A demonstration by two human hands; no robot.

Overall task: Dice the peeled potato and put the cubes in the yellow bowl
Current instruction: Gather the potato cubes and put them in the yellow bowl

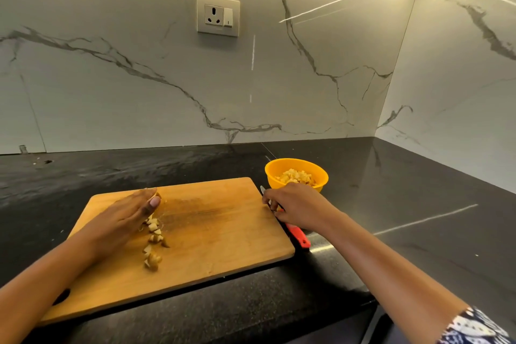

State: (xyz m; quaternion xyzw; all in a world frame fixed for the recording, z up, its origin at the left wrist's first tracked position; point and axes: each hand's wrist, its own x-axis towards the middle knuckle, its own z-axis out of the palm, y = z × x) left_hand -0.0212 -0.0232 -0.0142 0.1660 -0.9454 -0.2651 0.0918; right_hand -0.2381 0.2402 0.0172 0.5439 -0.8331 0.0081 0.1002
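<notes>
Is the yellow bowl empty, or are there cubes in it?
Partly filled: pale cubes lie heaped inside the bowl, below its rim.

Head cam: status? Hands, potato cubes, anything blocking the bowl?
Left hand flat against potato cubes on cutting board. Right hand holds knife at its right edge. Yellow bowl part-filled, path clear.
</notes>
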